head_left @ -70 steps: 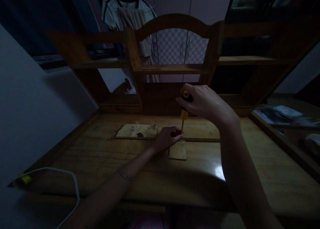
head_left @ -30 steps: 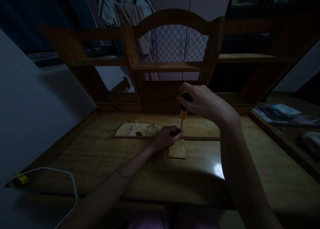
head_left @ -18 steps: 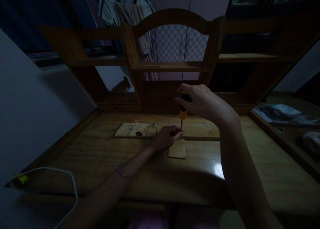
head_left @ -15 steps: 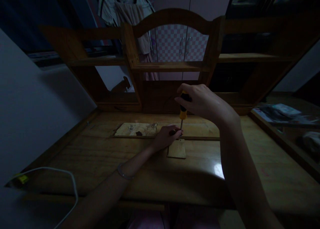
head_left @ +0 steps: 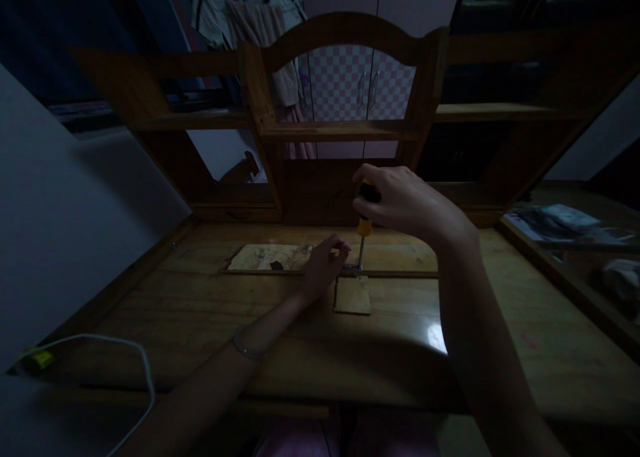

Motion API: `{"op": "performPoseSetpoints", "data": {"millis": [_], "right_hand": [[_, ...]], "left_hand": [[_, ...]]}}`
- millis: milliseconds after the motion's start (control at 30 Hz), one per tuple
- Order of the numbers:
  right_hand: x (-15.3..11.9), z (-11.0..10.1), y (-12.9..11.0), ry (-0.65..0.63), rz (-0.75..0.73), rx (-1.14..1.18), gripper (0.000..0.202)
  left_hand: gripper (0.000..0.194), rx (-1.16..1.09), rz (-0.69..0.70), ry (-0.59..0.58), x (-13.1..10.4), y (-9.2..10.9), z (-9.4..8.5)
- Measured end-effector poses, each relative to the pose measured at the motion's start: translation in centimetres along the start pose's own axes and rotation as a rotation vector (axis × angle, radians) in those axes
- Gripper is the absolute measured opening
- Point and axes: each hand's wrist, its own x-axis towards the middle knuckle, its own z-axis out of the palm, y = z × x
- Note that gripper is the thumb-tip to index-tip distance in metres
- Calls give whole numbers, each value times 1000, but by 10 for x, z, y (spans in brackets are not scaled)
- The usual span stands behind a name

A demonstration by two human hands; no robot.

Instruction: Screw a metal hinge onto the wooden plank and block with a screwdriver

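Observation:
My right hand (head_left: 400,200) is closed round the black and yellow handle of a screwdriver (head_left: 365,226). The screwdriver stands nearly upright, its shaft reaching down to a small metal fitting (head_left: 353,267) on a long wooden board (head_left: 400,260). Whether the tip sits in a screw is too small to tell. Just left of the shaft, my left hand (head_left: 323,267) hovers at the board with loosely bent fingers and nothing visible in them. Below the fitting lies a small square wooden piece (head_left: 353,296), close against the board's near edge.
The board's left end has a torn, pale surface (head_left: 273,257). All this lies on a wooden desktop (head_left: 210,310), with a wooden shelf frame (head_left: 340,132) behind. A white cable (head_left: 143,350) and a yellow object (head_left: 39,360) are at left. Papers (head_left: 560,220) lie at right.
My left hand has let go near the screwdriver's tip and drawn back left, uncovering the metal fitting. My right hand keeps its grip on the screwdriver in nearly the same place.

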Motion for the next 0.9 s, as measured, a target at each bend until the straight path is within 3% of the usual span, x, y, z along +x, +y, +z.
{"op": "performPoseSetpoints", "data": {"millis": [133,400,600,700,900], "right_hand": [[0,1,0,9,1,13,33],[2,1,3,1,13,-23,33],[1,0,5,3,15,-21,34],[1,-1,4,-6,19,-16,33],[0,-1,5,4,12,-7,32]], "left_hand": [[20,70,12,80,3,-5,-3],[13,334,208,-150,0,-9,3],[17,525,466,-320,1,-2,-6],[25,544,474,-348,1,0,-6],[21,528,449,-348,1,-2,-4]]}}
